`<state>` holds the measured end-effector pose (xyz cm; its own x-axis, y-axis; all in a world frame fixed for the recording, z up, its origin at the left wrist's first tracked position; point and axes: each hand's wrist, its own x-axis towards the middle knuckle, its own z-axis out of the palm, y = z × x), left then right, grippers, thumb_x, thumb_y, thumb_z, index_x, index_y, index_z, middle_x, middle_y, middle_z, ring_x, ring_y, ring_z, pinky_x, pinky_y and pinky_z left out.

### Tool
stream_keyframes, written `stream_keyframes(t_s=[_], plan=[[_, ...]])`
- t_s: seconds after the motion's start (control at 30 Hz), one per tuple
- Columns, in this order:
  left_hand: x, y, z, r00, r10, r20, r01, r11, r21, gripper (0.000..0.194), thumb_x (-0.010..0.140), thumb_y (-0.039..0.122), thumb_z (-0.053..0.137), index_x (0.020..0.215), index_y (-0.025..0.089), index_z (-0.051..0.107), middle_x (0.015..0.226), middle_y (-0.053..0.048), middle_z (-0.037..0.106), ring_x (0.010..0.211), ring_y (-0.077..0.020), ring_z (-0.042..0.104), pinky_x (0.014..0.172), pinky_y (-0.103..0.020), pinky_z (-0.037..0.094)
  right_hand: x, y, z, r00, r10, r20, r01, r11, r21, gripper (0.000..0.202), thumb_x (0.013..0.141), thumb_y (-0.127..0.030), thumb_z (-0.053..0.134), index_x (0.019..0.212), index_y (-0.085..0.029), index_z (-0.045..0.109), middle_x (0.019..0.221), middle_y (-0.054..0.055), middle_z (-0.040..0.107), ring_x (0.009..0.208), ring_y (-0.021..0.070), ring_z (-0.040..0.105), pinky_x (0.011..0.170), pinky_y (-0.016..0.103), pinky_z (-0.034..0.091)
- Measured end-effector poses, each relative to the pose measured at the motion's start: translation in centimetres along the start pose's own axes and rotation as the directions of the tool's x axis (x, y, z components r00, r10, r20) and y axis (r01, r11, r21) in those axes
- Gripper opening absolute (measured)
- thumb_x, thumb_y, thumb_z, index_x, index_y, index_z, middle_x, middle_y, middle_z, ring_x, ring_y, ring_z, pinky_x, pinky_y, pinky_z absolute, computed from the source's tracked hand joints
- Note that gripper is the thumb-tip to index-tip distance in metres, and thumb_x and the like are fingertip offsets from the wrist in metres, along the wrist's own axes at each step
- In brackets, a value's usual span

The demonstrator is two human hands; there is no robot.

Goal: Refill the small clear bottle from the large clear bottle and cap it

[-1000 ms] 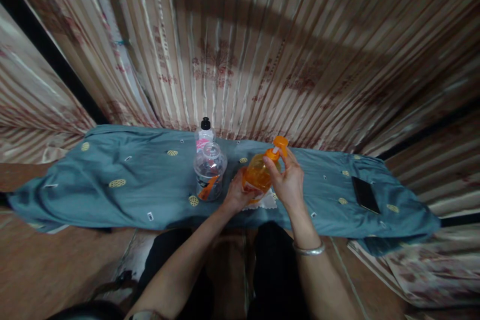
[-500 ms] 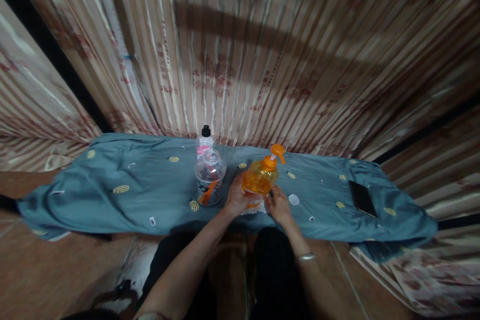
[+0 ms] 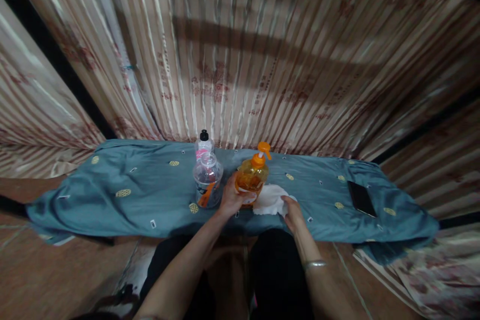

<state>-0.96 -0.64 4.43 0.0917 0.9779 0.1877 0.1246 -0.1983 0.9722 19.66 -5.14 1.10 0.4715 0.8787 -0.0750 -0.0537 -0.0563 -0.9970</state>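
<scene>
An orange pump bottle point(image 3: 252, 176) stands slightly tilted over the blue-green cloth, with my left hand point(image 3: 233, 197) wrapped round its lower left side. My right hand point(image 3: 293, 211) pinches the right edge of a white cloth or tissue point(image 3: 270, 200), which spreads out just right of the bottle. A clear wide bottle without a cap point(image 3: 207, 180), marked orange and black, stands left of my left hand. Behind it is a clear bottle with a black cap and pink label point(image 3: 203, 147).
The blue-green cloth point(image 3: 161, 210) with yellow prints covers a long, low surface. A dark flat phone-like object point(image 3: 362, 198) lies on its right part. A striped curtain point(image 3: 232, 85) hangs behind. My knees are at the front edge.
My right hand has moved right, away from the bottle, and the white cloth now shows spread beside it. The orange bottle has shifted a little left and sits more upright in my left hand.
</scene>
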Motion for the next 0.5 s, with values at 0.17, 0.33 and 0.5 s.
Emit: stream_keyframes(t_s=[0.17, 0.33, 0.5], plan=[[-0.1, -0.1, 0.5, 1.0, -0.017, 0.015, 0.017, 1.0, -0.019, 0.073, 0.052, 0.014, 0.086, 0.119, 0.021, 0.06, 0.116, -0.006, 0.068, 0.111, -0.0271, 0.062, 0.1, -0.044, 0.045, -0.7, -5.1, -1.3, 0.998, 0.065, -0.002, -0.062, 0.966, 0.253, 0.025, 0.062, -0.035, 0.067, 0.08, -0.019, 0.064, 0.066, 0.001, 0.068, 0.056, 0.0182, 0.063, 0.053, 0.029, 0.053], [-0.1, -0.2, 1.1, 0.998, -0.002, 0.062, 0.006, 0.998, -0.067, 0.072, 0.052, 0.017, 0.087, 0.119, 0.021, 0.06, 0.114, -0.005, 0.069, 0.108, -0.0263, 0.064, 0.098, -0.044, 0.047, -3.5, -9.7, 3.0, 0.93, -0.309, 0.199, 0.308, 0.951, 0.037, 0.044, 0.082, -0.046, 0.063, 0.119, -0.023, 0.062, 0.118, 0.005, 0.069, 0.107, 0.0216, 0.065, 0.09, 0.032, 0.052], [0.3, -1.1, 1.3, 0.995, 0.015, 0.103, -0.004, 0.994, -0.11, 0.076, 0.054, 0.022, 0.088, 0.123, 0.02, 0.058, 0.114, -0.006, 0.069, 0.107, -0.0275, 0.065, 0.097, -0.045, 0.049, -2.0, -10.8, 7.0, 0.815, -0.488, 0.312, 0.572, 0.763, -0.3, 0.041, 0.083, -0.048, 0.062, 0.111, -0.018, 0.061, 0.1, 0.008, 0.071, 0.092, 0.0233, 0.065, 0.084, 0.037, 0.051]])
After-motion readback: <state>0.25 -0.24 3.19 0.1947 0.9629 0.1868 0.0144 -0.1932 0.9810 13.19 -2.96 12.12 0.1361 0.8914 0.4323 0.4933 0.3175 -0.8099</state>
